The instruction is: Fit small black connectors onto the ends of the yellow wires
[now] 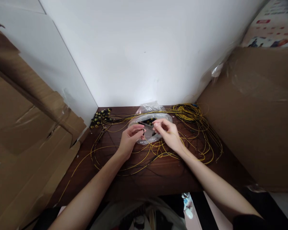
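Note:
My left hand [131, 139] is pinched around a small black connector [143, 131], whose thin wire hangs below it. Just to the right, the fingertips of my right hand [166, 131] are pressed together at the mouth of a clear plastic bag [156, 108]; whatever they grip is too small to make out. Several small black parts [147, 121] lie in the bag, partly hidden by my hands. Loops of yellow wire [144, 166] spread over the dark brown tabletop [132, 183] beneath both hands.
A cluster of black and yellow connectors [100, 117] lies at the back left. At the back right is a coil of yellow wires [188, 113]. Cardboard boxes stand left [26, 137] and right [252, 121], and a white panel [144, 64] closes off the back.

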Demonstrator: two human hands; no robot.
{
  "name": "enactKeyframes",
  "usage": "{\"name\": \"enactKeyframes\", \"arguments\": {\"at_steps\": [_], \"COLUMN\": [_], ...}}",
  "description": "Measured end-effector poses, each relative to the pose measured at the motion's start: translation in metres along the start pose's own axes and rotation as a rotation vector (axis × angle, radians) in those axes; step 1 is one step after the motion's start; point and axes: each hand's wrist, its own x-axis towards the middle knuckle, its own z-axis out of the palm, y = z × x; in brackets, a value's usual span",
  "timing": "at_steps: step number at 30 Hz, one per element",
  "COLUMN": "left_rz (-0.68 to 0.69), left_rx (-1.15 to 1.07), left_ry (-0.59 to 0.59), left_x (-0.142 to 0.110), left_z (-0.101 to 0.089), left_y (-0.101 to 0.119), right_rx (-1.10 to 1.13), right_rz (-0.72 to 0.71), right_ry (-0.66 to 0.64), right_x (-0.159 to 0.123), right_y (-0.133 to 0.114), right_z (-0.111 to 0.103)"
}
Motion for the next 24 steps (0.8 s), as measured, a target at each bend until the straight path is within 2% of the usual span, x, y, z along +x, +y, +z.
{"name": "enactKeyframes", "arguments": {"at_steps": [3, 5, 11, 16, 24], "left_rz": [0.0, 0.003, 0.017, 0.058, 0.081], "left_rx": [0.009, 0.008, -0.032, -0.041, -0.008], "left_ry": [0.034, 0.056, 0.132, 0.149, 0.12], "left_x": [0.001, 0.001, 0.002, 0.004, 0.004], "left_z": [-0.001, 0.0, 0.0, -0.003, -0.004], "left_y": [0.001, 0.001, 0.003, 0.001, -0.002], "right_rx": [-0.092, -0.188, -0.477, -0.57, -0.677], "right_rz": [0.002, 0.004, -0.124, -0.133, -0.183], "right_ry": [0.092, 0.103, -0.064, -0.225, -0.315], "right_x": [0.006, 0.008, 0.008, 0.006, 0.006], "right_y": [0.005, 0.009, 0.016, 0.023, 0.031], "right_z": [-0.011, -0.015, -0.014, -0.011, -0.011]}}
